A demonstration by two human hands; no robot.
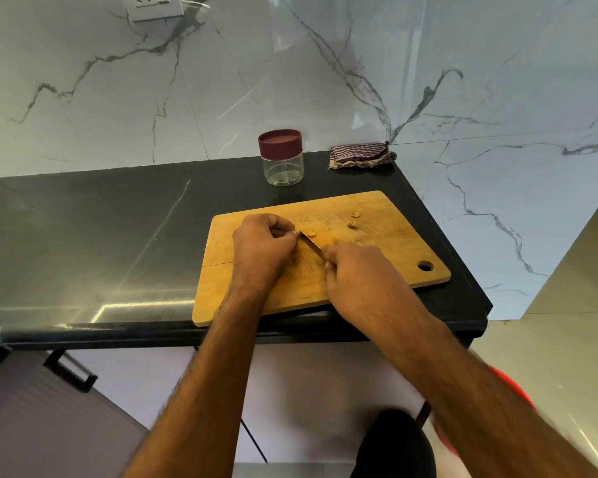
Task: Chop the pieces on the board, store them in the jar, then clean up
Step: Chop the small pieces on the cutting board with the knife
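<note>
A wooden chopping board [377, 270] lies on the black counter [101, 236]. My right hand [356, 277] grips a knife [309, 244] whose blade points up and left, its tip down on the board. My left hand [261, 250] has curled fingers pinching a small piece right at the blade's tip; the piece itself is mostly hidden. Small tan pieces [353, 219] lie farther back on the board, and another one [312, 233] sits just beside the blade. A clear jar [283, 169] with a maroon lid [279, 141] on it stands behind the board.
A folded striped cloth [361, 156] lies at the counter's back right corner against the marble wall. The counter ends just right of the board. A wall socket [152, 5] is at top left. Below the counter are a cabinet handle [69, 370] and something red [508, 384].
</note>
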